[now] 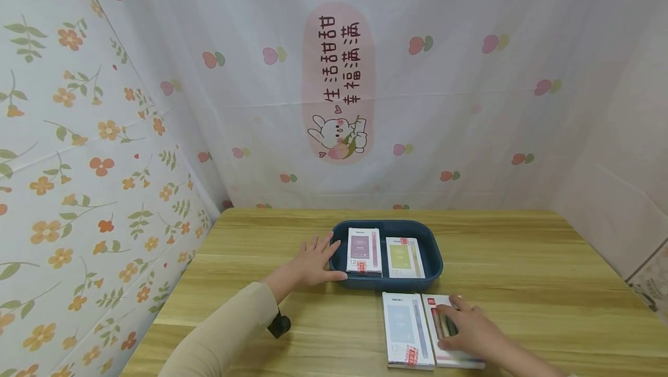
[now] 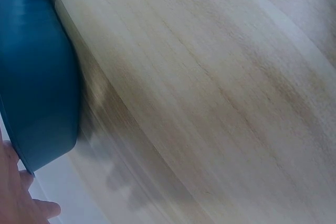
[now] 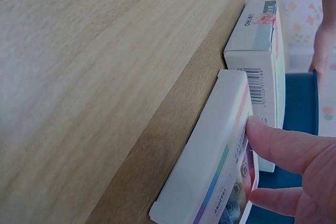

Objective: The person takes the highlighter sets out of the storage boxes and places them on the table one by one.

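Observation:
A dark blue two-compartment tray (image 1: 407,285) stands on the table, with my left hand (image 1: 312,262) spread at its left end. Its fingers touch the rim and the thumb points along the front; the left wrist view shows the fingertips (image 2: 26,179) at the tray's edge. Inside lie a flat white box with a purple panel (image 1: 360,246) and one with a yellow-green panel (image 1: 400,256). In front, my right hand (image 1: 472,330) rests its fingertips on a white box with a rainbow stripe (image 3: 207,156). Close along its left side lies a white box with a pale blue panel (image 1: 402,322).
The wooden table (image 1: 250,238) runs back to a printed curtain (image 1: 443,104), and a floral curtain (image 1: 78,162) hangs at the left. A black object (image 1: 279,325) shows by my left wrist.

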